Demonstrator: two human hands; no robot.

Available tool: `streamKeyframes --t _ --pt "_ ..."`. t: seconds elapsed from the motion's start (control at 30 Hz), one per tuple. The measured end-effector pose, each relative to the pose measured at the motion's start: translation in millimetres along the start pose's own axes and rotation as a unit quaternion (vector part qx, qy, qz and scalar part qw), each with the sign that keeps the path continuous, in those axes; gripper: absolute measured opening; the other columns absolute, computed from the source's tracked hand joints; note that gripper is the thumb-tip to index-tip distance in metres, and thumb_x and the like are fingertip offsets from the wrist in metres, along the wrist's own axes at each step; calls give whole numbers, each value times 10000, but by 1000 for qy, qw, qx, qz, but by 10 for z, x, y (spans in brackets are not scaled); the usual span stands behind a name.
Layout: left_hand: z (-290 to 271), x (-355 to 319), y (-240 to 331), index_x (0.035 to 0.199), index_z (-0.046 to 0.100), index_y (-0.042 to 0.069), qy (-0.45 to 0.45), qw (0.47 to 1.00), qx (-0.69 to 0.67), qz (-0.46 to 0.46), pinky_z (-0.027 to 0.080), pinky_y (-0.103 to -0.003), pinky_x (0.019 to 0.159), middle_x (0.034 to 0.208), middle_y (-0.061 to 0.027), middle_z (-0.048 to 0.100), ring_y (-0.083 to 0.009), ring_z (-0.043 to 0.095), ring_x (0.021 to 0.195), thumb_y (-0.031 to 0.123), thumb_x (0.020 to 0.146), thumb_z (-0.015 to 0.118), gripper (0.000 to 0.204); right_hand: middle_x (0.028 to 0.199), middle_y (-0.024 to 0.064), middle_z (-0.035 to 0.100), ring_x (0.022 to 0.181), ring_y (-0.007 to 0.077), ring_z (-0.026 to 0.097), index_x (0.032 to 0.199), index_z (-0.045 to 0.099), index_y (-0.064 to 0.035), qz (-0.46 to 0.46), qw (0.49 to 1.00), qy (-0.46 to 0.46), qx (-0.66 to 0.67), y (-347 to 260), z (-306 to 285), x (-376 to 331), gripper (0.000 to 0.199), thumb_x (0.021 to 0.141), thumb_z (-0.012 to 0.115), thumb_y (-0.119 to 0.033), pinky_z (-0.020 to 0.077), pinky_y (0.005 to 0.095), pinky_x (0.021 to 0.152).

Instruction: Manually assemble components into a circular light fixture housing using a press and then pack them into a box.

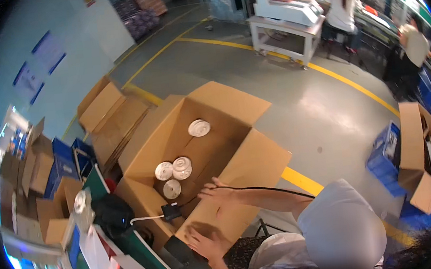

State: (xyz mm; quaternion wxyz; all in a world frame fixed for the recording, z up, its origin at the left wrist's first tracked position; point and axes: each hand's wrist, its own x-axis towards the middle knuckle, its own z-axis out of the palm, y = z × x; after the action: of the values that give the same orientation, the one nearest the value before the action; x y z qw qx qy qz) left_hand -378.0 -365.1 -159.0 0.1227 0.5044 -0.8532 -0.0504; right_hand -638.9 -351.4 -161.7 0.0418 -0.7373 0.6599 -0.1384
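A large cardboard box (pixel 140 165) stands open in front of me, its flaps folded outward. Inside lie several round white disc-shaped parts (pixel 182 167), some overlapping. My right hand (pixel 217 192) rests at the box's near edge by a flap, fingers apart. A black cable (pixel 262 187) runs along that hand and forearm; whether the fingers touch it, I cannot tell. Spread fingers of my left hand (pixel 203 243) lie on the near flap (pixel 218 212). Close to the box's near left corner is a black power adapter (pixel 171 211) with a white lead.
Left of the box is a green-topped bench (pixel 138 251) with a black bag-like object (pixel 111 215) and a tape roll (pixel 82 202). Folded cardboard (pixel 115 121) leans behind. Blue crates (pixel 386 157) and another box stand right. Two people sit at a far workbench.
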Motion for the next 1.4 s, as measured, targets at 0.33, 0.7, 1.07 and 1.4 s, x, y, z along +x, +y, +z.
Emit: streamKeyframes --t 0.33,0.7,1.07,1.4 --pt "222 1195 -373 1370 369 84 -84 993 81 -1 194 -550 1146 1333 -164 408 -378 359 1256 642 347 912 1286 1294 101 481 1251 330 401 1417 412 -36 10 992 -108 61 -103 -92 491 1065 566 848 -505 255 479 1088" --pt "122 1356 -284 1123 525 140 -6 997 79 17 246 -548 1138 1093 -75 543 -288 496 1133 474 513 895 788 1220 107 518 1188 329 434 1351 476 -81 44 998 -32 -29 -209 249 633 905 617 811 -492 286 485 1064" --pt "110 1347 -218 1007 735 79 -285 946 114 105 560 -426 860 1076 -136 722 -305 672 1076 208 788 760 255 1115 71 511 1105 294 478 1168 533 -121 114 967 -49 -224 -682 415 254 581 682 779 -324 363 428 955" --pt "370 376 -81 1053 718 81 -384 912 33 140 542 -458 886 1113 -189 697 -374 669 1038 259 774 757 333 1050 45 597 1099 242 579 1078 598 -150 29 994 -104 -11 -509 748 -802 459 711 792 -345 425 429 923"
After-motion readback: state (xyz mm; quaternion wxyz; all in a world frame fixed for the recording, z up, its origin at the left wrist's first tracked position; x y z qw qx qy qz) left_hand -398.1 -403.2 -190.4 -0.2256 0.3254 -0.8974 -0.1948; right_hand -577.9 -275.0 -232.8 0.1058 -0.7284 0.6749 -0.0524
